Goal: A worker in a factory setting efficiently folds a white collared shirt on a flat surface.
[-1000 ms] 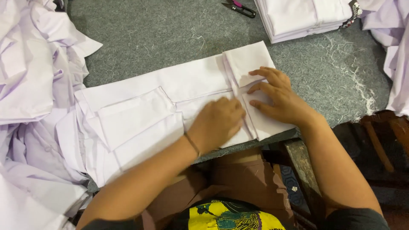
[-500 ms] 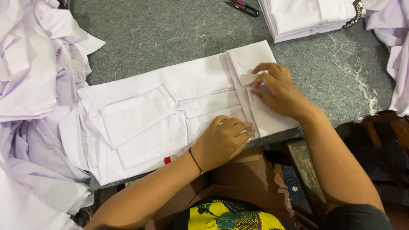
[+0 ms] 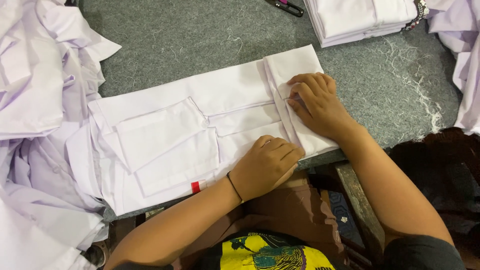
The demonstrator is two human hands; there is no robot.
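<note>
Right hand (image 3: 320, 107): fingers (image 3: 305, 90) curled, tips pressing flat on the narrow folded end of the smooth white woven-cotton garment (image 3: 200, 130), near a small tab at the crease; nothing gripped. Left hand (image 3: 265, 167): fingers bent into a loose fist, knuckles resting on the garment's near edge at the table's lip; cannot tell whether cloth is pinched beneath. A thin dark band circles that wrist.

Garment lies flat mid-table as a long rectangle, sleeves folded across it, a small red tag (image 3: 195, 187) at its near edge. Underneath, coarse grey felt table cover (image 3: 190, 40), flecked with loose white threads. Crumpled pale-lilac cloth heap (image 3: 35, 100) at left; neat stack of folded white garments (image 3: 360, 20) at far right.
</note>
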